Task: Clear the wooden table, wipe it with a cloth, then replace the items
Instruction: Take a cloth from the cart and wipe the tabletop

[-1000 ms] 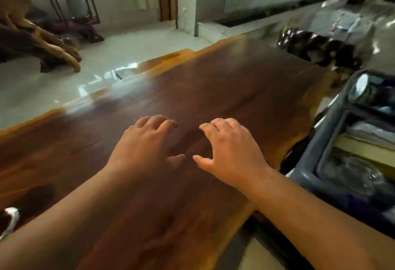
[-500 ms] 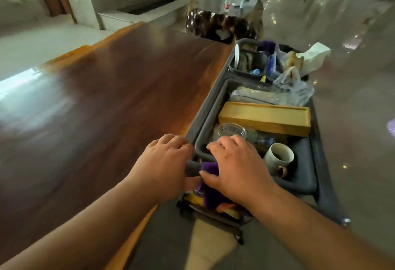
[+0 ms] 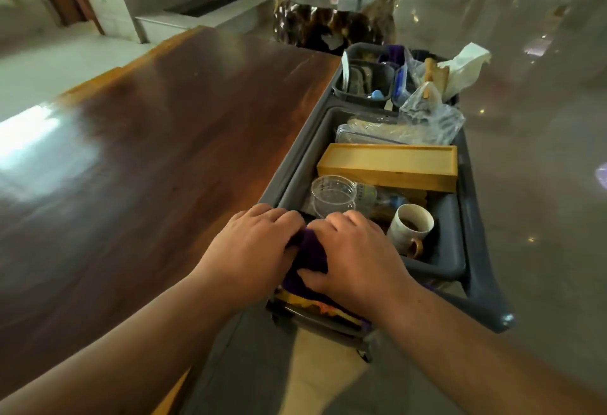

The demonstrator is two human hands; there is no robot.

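Nearest the camera, both bare forearms reached forward to the near end of a grey cart (image 3: 473,250) parked just beside the wooden surface (image 3: 157,152). The left hand (image 3: 249,250) and right hand (image 3: 358,257) lay side by side on a purple cloth (image 3: 310,255), their fingers curled down over it and pressed onto the fabric; whether either had truly closed a grip could not be told, since the fingertips were hidden. The cloth sat bunched over the cart's near rim, hanging toward a lower shelf, its long axis seemingly running near to far between the hands, though most of it was covered. It looked soft, light and limp, likely to drape and drag, so gathering a fold in the middle seemed the surest hold. Just beyond the hands, in the cart's tray, stood a clear plastic cup (image 3: 333,196) and a mug (image 3: 412,227), upright, the mug's handle toward the camera. Behind them a wooden box (image 3: 387,165) lay with its long axis across the tray, then plastic bags (image 3: 430,119) and small bins (image 3: 364,83). The surface stretched away to the left, bare and glossy.
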